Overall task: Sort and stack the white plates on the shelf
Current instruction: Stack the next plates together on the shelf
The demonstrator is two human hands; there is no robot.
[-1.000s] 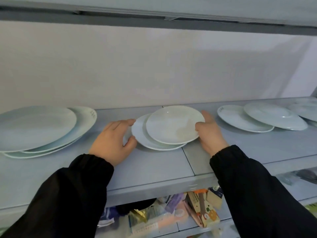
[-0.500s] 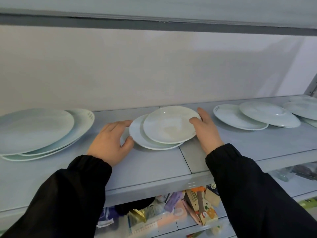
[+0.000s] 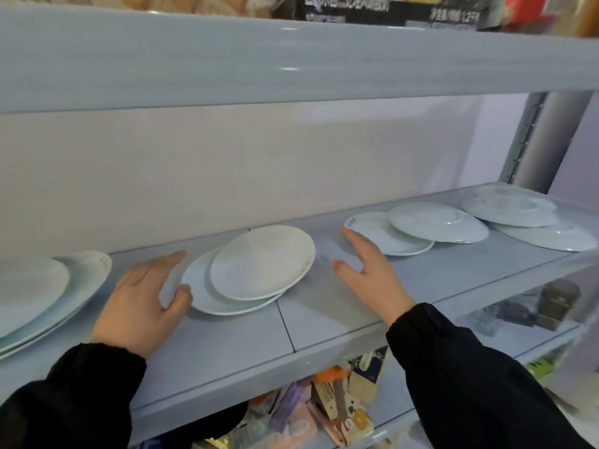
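On shelf [image 3: 324, 322], middle: left hand [image 3: 142, 299], grip spread, thumb touching left rim of lower plate [image 3: 199, 298] under top plate [image 3: 262, 264]; right hand [image 3: 372, 270], grip spread, holds nothing, just right of both.

Shop, metal shelf [image 3: 324, 319], pkgd goods [image 3: 327, 413] below

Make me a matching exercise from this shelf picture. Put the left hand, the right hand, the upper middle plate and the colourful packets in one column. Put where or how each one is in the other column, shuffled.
Column one:
1. left hand
2. right hand
3. upper middle plate
4. colourful packets

Column two:
A. below the plate shelf
B. lies off-centre on the lower middle plate
C. fingers spread, holding nothing
D. thumb touches the lower middle plate's rim

Pairs: 1-D, 2-C, 3-B, 4-A
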